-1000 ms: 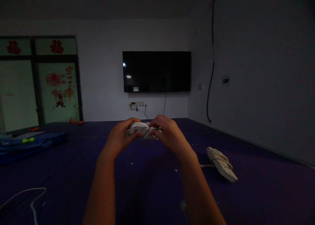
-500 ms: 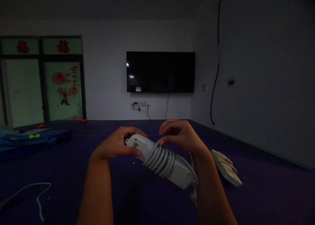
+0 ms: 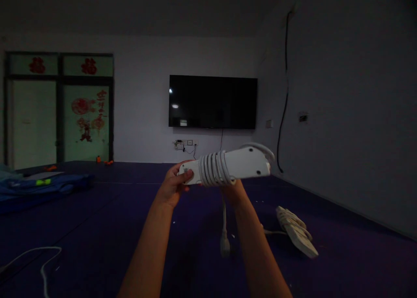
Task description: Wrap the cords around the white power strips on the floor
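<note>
A white power strip [image 3: 249,162] is held up before me, close to level, its grey-white cord [image 3: 213,168] wound several times around the middle. My left hand [image 3: 174,183] grips its left end, thumb on the near face. Behind and under the strip is my right hand [image 3: 235,193], its fingers hidden by the strip and coils. A loop of cord arches over the strip's right end. From below the coils a loose length hangs down, ending in a plug [image 3: 224,246] between my forearms.
On the purple floor [image 3: 202,272] at right lies another cord-wrapped power strip [image 3: 298,233]. A white cable [image 3: 44,256] curves at lower left, with blue cloth [image 3: 65,183] beyond it. A television [image 3: 213,102] hangs on the far wall.
The power strip has swung up from a slant to nearly level. My right hand has moved from above the coils to behind and below them. The plug now hangs freely in view.
</note>
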Tool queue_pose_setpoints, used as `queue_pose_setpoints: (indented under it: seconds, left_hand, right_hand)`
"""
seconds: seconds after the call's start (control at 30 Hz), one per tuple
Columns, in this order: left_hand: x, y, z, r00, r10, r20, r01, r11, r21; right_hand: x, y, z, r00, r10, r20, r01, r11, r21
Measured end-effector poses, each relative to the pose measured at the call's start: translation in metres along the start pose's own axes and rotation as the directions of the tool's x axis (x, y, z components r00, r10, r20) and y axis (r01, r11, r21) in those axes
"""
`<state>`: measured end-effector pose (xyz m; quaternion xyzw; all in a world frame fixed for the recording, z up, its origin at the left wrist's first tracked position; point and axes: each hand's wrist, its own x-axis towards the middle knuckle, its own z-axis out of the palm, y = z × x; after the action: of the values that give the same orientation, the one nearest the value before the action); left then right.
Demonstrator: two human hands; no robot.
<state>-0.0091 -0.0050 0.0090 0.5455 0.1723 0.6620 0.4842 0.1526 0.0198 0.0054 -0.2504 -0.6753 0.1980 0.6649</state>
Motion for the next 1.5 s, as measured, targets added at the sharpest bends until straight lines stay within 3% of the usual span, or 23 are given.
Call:
queue_pose_setpoints:
  seconds: [0.1,0.2,0.37,0.6,0.7,0.83,0.97,1.1,1.27,1.5]
  left_hand:
    - [0.003,-0.003,0.008,0.996,0.013,-0.092,-0.019,0.998,-0.056]
    - [0.005,-0.006,0.013,0.974,0.016,-0.227,-0.041,0.993,-0.107]
    - [0.010,-0.011,0.012,0.923,-0.065,-0.379,-0.018,0.977,-0.213]
    - [0.014,-0.020,0.010,0.908,-0.133,-0.396,0.032,0.967,-0.252]
    - [0.014,-0.025,0.010,0.913,-0.088,-0.398,-0.002,0.975,-0.222]
    - [0.013,-0.031,0.015,0.920,-0.001,-0.392,-0.066,0.985,-0.157]
    - [0.011,-0.035,0.020,0.888,0.241,-0.391,-0.214,0.970,0.112]
    - [0.010,-0.038,0.019,0.832,0.452,-0.322,-0.329,0.869,0.371]
    - [0.009,-0.043,0.012,0.736,0.643,-0.210,-0.420,0.678,0.604]
    - [0.009,-0.047,0.000,0.501,0.862,0.081,-0.529,0.231,0.817]
  right_hand:
    - [0.001,0.005,0.016,0.999,0.006,0.049,-0.012,0.990,0.138]
    - [0.001,0.003,0.027,0.992,-0.006,0.129,-0.012,0.991,0.132]
    - [-0.003,-0.001,0.035,0.986,0.013,0.169,-0.014,1.000,0.008]
    - [-0.007,-0.001,0.038,0.991,-0.115,0.075,0.132,0.940,-0.315]
    - [-0.007,-0.004,0.036,0.995,-0.097,0.034,0.103,0.943,-0.318]
    - [-0.006,-0.006,0.033,0.997,0.007,-0.075,-0.024,0.974,-0.225]
    - [-0.006,-0.007,0.030,0.970,0.166,-0.175,-0.190,0.973,-0.129]
    - [-0.006,-0.011,0.028,0.943,0.296,-0.154,-0.293,0.955,0.044]
    - [-0.004,-0.014,0.027,0.931,0.355,-0.083,-0.320,0.905,0.280]
    - [-0.002,-0.014,0.019,0.914,0.403,0.046,-0.388,0.835,0.390]
